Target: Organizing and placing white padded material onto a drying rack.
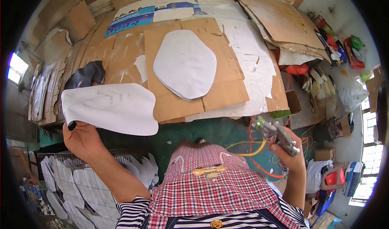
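Observation:
My left hand (84, 139) pinches the near left corner of a white, rounded cut panel (111, 107), which hangs out over the table's front edge. That corner curls and shows a black underside. A metal spray gun (277, 135) is gripped in my right hand (289, 152), held off the table's front with a yellow hose (253, 151) running from it. Between and beyond my hands, a stack of white, rounded panels (185, 64) lies flat on a brown cardboard sheet (227, 79). A crumpled dark grey piece (86, 75) rests behind the held panel.
Below my left arm stands a wire basket (77, 180) with several white panels in it. Stacked cardboard sheets (279, 18) lie at the table's far right. Orange and yellow hoses (265, 171) trail over the green floor at right. Bags and a stool (333, 176) stand further right.

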The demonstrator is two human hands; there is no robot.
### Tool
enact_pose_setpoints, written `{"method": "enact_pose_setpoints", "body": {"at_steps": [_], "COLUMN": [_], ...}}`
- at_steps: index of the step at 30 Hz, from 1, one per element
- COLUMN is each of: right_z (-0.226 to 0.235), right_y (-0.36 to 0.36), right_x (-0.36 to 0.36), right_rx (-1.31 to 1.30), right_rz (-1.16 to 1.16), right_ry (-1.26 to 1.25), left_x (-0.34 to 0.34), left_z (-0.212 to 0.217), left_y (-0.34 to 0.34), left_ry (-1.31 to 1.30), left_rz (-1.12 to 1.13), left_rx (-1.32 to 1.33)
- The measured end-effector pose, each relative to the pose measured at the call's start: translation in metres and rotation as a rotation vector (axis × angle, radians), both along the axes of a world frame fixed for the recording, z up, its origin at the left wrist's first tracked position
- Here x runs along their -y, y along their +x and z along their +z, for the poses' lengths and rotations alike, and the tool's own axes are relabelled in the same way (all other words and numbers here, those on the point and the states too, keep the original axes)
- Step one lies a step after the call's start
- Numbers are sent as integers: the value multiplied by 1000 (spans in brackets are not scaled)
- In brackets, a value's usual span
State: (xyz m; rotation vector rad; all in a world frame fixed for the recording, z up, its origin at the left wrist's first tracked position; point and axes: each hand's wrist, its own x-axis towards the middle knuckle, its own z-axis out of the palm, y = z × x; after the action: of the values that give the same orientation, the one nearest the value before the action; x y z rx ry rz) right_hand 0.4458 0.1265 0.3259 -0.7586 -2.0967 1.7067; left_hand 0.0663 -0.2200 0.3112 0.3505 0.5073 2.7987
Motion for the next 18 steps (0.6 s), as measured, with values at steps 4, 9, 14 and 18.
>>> {"method": "enact_pose_setpoints", "body": {"at_steps": [4,9,14,18], "right_z": [-2,-5,-2,-4], "right_y": [-8,-29,-11,-1], "right_x": [4,-2,0,4], "right_rx": [-31,-66,-61,-62], "right_rz": [31,-127,-125,-53], "right_ry": [-24,-31,-1,-4], "left_x": [0,3,10,10], "left_z": [-1,-7,-13,-15], "left_y": [1,-8,-10,-10], "left_ry": [-15,-7,52,80], "left_rz": [-20,39,-43,-36], "left_rx": [-23,31,-47,-6]}}
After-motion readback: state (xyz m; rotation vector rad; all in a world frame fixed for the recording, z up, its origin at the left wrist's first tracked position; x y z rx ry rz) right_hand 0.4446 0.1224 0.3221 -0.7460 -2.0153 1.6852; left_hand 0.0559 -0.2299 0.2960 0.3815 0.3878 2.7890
